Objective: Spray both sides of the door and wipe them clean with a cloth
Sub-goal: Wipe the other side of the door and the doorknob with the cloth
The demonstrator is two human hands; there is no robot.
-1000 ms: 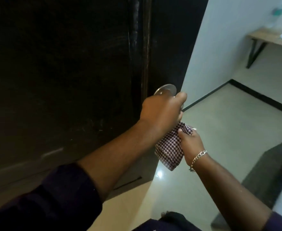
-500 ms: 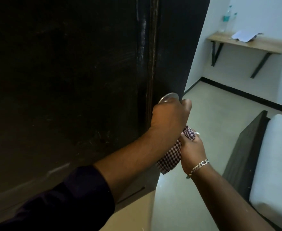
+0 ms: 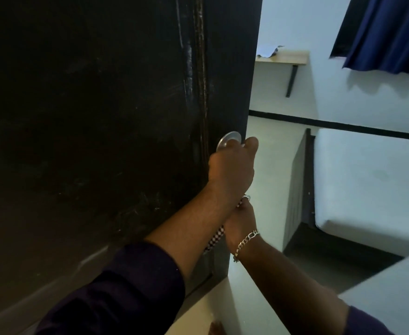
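A dark, scuffed door [image 3: 97, 131] fills the left of the view, its free edge running down the middle. My left hand [image 3: 232, 168] grips the round metal door knob [image 3: 227, 139] near that edge. Just below, my right hand [image 3: 241, 221], with a chain bracelet at the wrist, holds a checkered cloth [image 3: 215, 238]. Most of the cloth is hidden behind my left forearm. No spray bottle shows.
Past the door's edge lies a pale floor [image 3: 268, 165]. A bed with a white mattress [image 3: 368, 189] on a dark frame stands at the right. A wooden wall shelf [image 3: 288, 58] with papers and a blue curtain [image 3: 392, 32] are on the far wall.
The door has swung with my left hand on the knob, showing more of the room and the bed. My right hand with the cloth has slipped under my left forearm.
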